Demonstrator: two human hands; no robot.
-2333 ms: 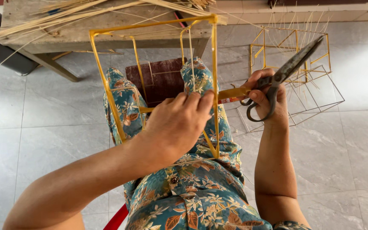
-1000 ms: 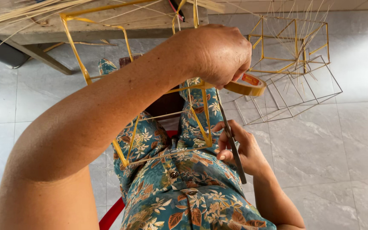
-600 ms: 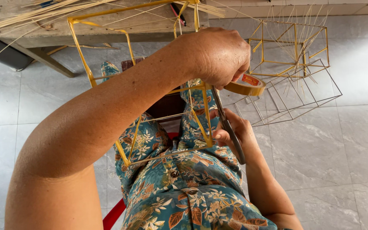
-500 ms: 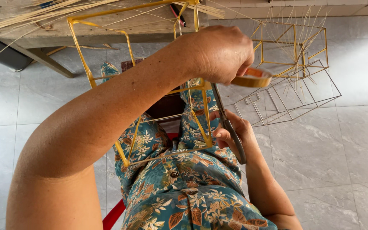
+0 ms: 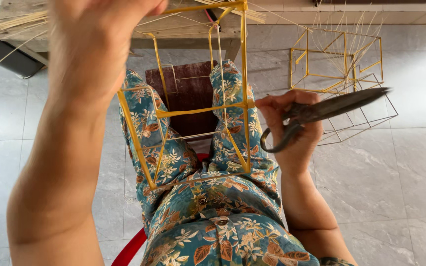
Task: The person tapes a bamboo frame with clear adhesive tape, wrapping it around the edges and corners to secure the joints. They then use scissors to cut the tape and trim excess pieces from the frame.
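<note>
The left hand (image 5: pixel 92 44) is raised close to the camera and seems to hold the yellow stick frame (image 5: pixel 198 108) by its top edge, so the cube hangs over the lap where the joints can be reached. Its fingers are cut off by the top of the picture, so I cannot tell how they close.

The right hand (image 5: pixel 292 130) is beside the frame's right upright, fingers wrapped shut around the handles of the scissors (image 5: pixel 321 116). The scissors lie nearly level, long axis running left to right, handle loop low at the left and the closed blades pointing right and slightly up, away from the frame.

A second finished frame (image 5: pixel 341 64) stands on the floor (image 5: pixel 410 162) beyond, with a wooden surface (image 5: pixel 188 29) above.
</note>
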